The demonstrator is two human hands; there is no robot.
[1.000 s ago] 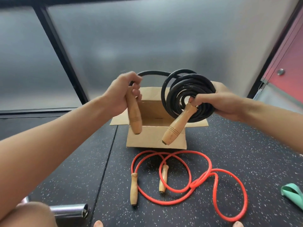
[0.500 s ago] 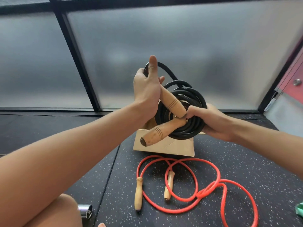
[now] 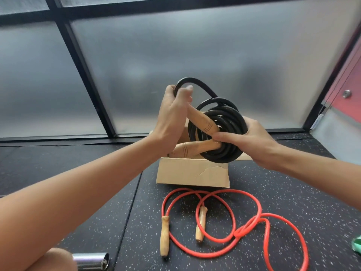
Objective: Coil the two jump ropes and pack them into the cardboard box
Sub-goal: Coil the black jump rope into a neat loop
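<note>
The coiled black rubber jump rope (image 3: pixel 231 122) hangs just above the open brown cardboard box (image 3: pixel 192 173), with the right hand's (image 3: pixel 252 141) fingers clamped round it. The left hand (image 3: pixel 172 114) grips the loose wooden handle (image 3: pixel 203 124), whose long axis slants down-right into the coil's centre.

Left grip (image 3: pixel 172 116) raised, curled tight, right grip (image 3: pixel 252 141) lower, pinching

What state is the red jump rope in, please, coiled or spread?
Spread: the red jump rope lies in loose loops on the floor.
</note>
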